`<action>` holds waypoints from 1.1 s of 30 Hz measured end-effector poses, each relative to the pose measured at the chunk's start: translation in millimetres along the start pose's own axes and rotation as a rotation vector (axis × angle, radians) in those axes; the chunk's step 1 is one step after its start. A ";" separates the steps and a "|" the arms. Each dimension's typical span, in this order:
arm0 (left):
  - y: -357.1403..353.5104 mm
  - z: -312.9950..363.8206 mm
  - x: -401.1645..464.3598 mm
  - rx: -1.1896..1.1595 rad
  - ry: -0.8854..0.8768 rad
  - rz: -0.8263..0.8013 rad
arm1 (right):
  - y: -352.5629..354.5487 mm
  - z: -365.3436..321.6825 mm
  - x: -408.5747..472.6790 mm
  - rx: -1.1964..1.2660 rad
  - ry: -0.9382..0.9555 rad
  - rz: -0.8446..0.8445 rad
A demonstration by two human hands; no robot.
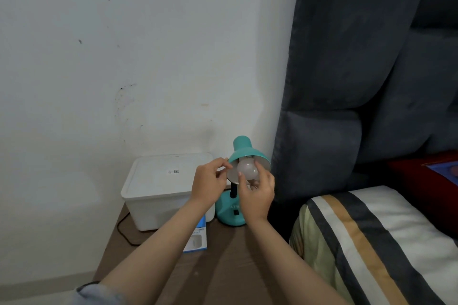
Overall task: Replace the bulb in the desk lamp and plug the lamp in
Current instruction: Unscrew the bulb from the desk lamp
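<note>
A teal desk lamp [241, 147] stands on the brown bedside table [223, 260], its shade tilted toward me. A frosted white bulb [247, 168] sits in the mouth of the shade. My right hand [256, 197] reaches up from below, and its fingers are closed around the bulb. My left hand [208, 182] pinches the left rim of the shade with thumb and fingers. The lamp's round base [229, 215] with a black switch shows between my wrists. A black cord [124, 231] loops over the table's left edge; no plug is in view.
A white lidded plastic box [161, 188] stands left of the lamp against the wall. A blue and white bulb carton [197, 240] lies under my left forearm. A dark padded headboard [347, 82] and a striped pillow [371, 242] are on the right.
</note>
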State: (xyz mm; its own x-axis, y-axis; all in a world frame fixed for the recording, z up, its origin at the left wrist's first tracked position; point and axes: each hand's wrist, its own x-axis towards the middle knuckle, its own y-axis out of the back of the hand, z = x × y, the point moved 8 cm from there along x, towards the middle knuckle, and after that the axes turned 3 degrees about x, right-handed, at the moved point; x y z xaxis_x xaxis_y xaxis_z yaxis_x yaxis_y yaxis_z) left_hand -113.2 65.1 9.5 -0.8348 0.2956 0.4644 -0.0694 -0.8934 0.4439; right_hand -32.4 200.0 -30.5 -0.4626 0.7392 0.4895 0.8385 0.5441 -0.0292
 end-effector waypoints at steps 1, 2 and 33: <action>1.4 -0.5 0.3 0.003 0.001 0.009 | -0.4 -1.0 0.9 -0.004 0.017 -0.008; 2.4 -1.2 0.9 0.005 0.004 0.015 | -1.0 -2.2 1.6 -0.017 0.048 -0.021; 31.4 -111.7 -109.3 0.411 0.316 0.029 | 25.4 62.6 -115.8 -0.193 -0.090 -0.278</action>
State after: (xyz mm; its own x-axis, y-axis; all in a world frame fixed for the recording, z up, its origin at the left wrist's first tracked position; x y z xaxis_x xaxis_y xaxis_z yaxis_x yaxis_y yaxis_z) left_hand -85.2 -33.0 -112.9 -0.9619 0.0993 0.2547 0.1231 -0.6745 0.7279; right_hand 24.5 153.1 -142.5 -0.6974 0.6100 0.3762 0.7117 0.6510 0.2639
